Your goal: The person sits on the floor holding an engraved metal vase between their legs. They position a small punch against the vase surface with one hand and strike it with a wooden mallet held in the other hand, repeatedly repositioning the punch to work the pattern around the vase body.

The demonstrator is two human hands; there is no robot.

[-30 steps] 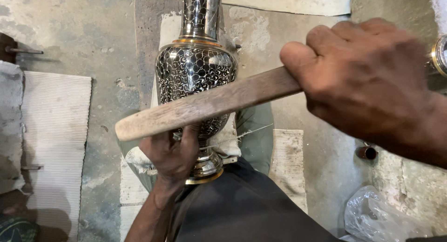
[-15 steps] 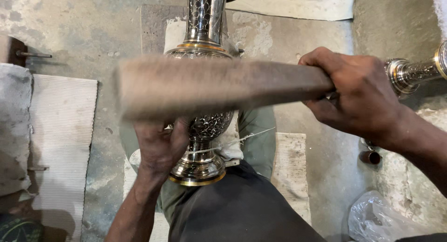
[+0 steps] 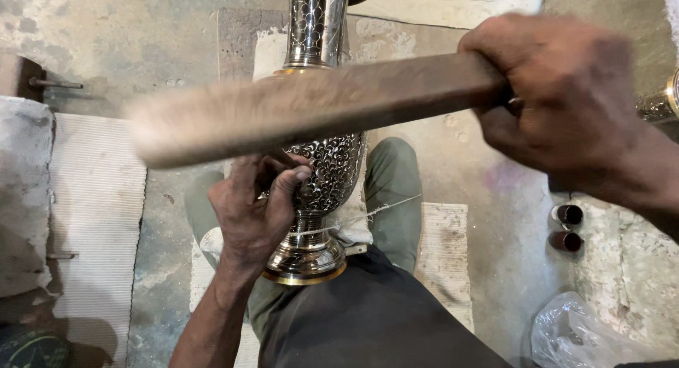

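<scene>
An engraved silver metal vase (image 3: 332, 166) with gold rims lies between my knees, its foot toward me and its neck (image 3: 315, 21) pointing away. My left hand (image 3: 251, 212) rests against the vase's belly with fingers pinched, seemingly on a small tool that is hidden under the stick. My right hand (image 3: 566, 106) grips the end of a long flat wooden stick (image 3: 311, 106), which crosses above the vase and my left hand; its far end is blurred.
A second metal piece (image 3: 661, 102) shows at the right edge. Two small dark cylinders (image 3: 566, 226) lie on the floor at right, with a clear plastic bag (image 3: 587, 336) below them. A ribbed mat (image 3: 95, 219) and a concrete block (image 3: 25, 191) are on the left.
The wooden stick swung up and down over the vase, blurred with motion. My left hand shifted slightly up the vase's belly. The view moved closer.
</scene>
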